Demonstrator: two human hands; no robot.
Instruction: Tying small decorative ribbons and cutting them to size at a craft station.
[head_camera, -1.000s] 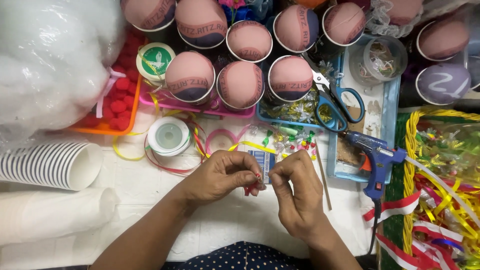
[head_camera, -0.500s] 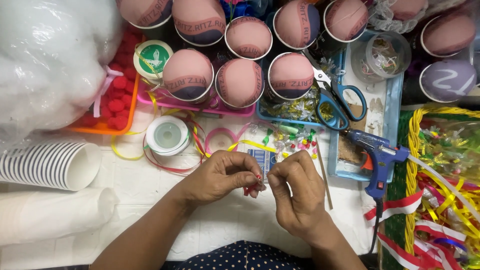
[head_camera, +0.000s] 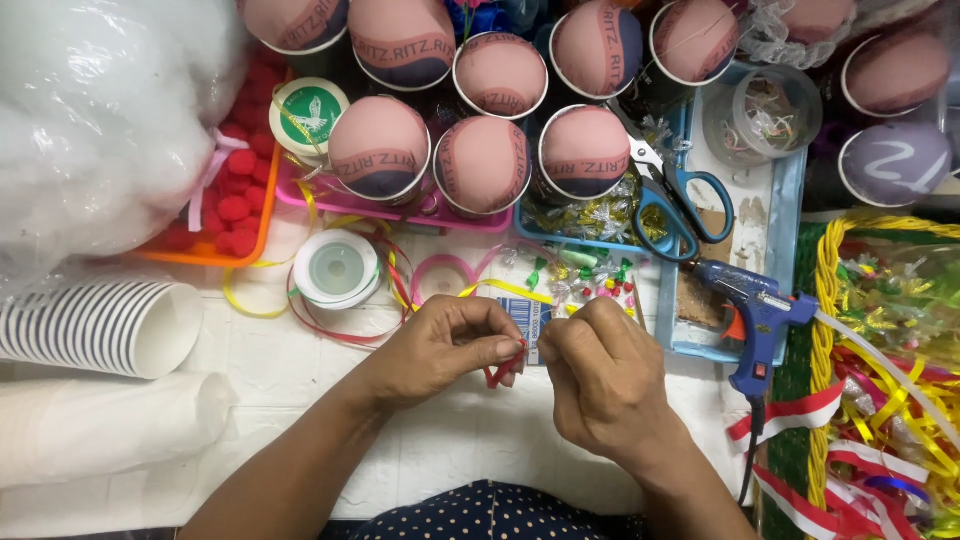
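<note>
A white worktop (head_camera: 450, 450) is crowded with craft supplies. Nearest, the left hand (head_camera: 440, 350) and right hand (head_camera: 600, 385) meet, fingers of both pinched narrow on a small red ribbon piece (head_camera: 503, 368). Beyond lie a ribbon spool (head_camera: 337, 270), blue scissors (head_camera: 675, 195) and fabric-topped cups (head_camera: 483, 165).

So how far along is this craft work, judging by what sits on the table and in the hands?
Done, by the look of it: many cups already hold rounded pink fabric tops. In hand: the left hand and right hand pinch a small red ribbon piece between their fingertips. Left, it seems: a stack of plain paper cups lies unused, and the blue glue gun rests untouched.
</note>
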